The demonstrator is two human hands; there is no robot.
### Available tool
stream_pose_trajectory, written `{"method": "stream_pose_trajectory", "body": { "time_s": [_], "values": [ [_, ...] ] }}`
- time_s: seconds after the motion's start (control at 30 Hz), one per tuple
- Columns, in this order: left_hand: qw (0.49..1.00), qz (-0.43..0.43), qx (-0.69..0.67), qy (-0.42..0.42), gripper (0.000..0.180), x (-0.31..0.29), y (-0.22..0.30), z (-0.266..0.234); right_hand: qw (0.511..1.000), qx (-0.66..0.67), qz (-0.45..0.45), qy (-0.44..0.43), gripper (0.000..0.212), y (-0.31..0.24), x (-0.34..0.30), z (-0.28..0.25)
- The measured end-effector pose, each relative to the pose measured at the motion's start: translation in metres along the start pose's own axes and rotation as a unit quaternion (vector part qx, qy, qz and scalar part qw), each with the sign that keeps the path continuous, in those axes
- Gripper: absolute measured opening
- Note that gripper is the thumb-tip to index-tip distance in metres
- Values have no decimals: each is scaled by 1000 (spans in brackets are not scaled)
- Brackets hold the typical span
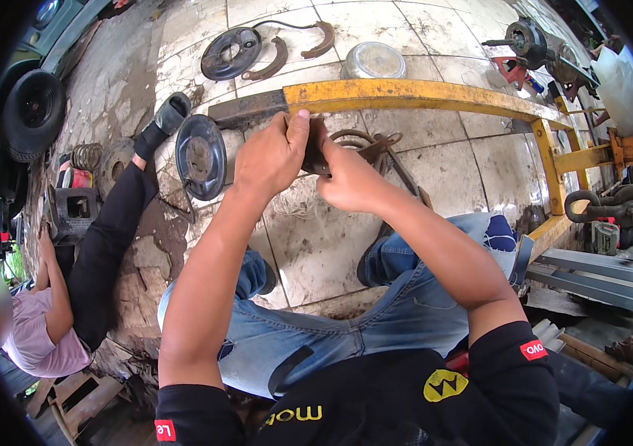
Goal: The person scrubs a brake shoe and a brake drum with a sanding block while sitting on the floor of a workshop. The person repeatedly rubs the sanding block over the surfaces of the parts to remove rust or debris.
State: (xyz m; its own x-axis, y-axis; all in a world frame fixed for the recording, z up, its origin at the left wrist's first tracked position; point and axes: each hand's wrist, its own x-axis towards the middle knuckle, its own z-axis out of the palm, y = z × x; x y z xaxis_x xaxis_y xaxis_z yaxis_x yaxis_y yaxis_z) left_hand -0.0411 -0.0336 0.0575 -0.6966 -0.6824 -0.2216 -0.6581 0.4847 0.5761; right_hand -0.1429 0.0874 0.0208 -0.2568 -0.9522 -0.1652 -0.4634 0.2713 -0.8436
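Observation:
My left hand [272,154] is closed on a dark brown metal piece [315,152], which looks like a brake shoe. From the other side my right hand [352,177] grips the same piece, its fingers wrapped round it. Much of the piece is hidden by both hands, which hold it above the tiled floor, just in front of a yellow steel beam [406,95]. Beyond my right hand, rusty bent metal parts [383,141] lie on the tiles. To the left of my left hand is a black round brake backing plate [197,157].
Past the beam lie another backing plate [220,65], loose brake shoes [278,56] and a round silver cover [376,61]. A co-worker in black trousers [104,249] sits at left beside a coil spring [86,156]. A heavy shackle [614,208] hangs at right.

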Motion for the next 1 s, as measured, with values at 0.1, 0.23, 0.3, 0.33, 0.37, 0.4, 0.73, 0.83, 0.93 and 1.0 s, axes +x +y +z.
{"method": "stream_pose_trajectory", "body": {
  "time_s": [0.1, 0.23, 0.3, 0.33, 0.37, 0.4, 0.73, 0.83, 0.93, 1.0],
  "values": [
    [1000, 9, 11, 21, 65, 1, 3, 4, 998, -30, -32, 36, 78, 27, 5, 15],
    [1000, -3, 14, 14, 64, -1, -5, -2, 999, 31, 21, -30, 84, -1, 2, 7],
    [1000, 1, 19, 20, 64, 0, -1, 0, 999, -9, -35, -1, 83, 11, -2, 11],
    [1000, 0, 15, 19, 64, 0, 1, -1, 997, -29, -65, 17, 83, 20, -2, 15],
    [1000, 0, 12, 17, 64, 1, 2, -2, 985, -153, -63, 52, 80, 42, 1, 28],
    [1000, -7, 10, 17, 64, 0, -2, -4, 991, -118, -57, 36, 81, 35, 2, 28],
    [1000, -1, 18, 14, 63, -3, -2, 1, 958, -269, 70, -73, 82, 5, -20, 9],
    [1000, -5, 19, 2, 65, -2, 1, 0, 920, -385, 61, -49, 79, 32, -18, 1],
    [1000, -16, 20, -6, 67, -2, 3, -3, 917, -380, 95, -80, 76, 24, -14, 5],
    [1000, -14, 20, -4, 66, 0, 3, -1, 925, -371, 72, -50, 71, 28, -23, 8]
  ]
}}
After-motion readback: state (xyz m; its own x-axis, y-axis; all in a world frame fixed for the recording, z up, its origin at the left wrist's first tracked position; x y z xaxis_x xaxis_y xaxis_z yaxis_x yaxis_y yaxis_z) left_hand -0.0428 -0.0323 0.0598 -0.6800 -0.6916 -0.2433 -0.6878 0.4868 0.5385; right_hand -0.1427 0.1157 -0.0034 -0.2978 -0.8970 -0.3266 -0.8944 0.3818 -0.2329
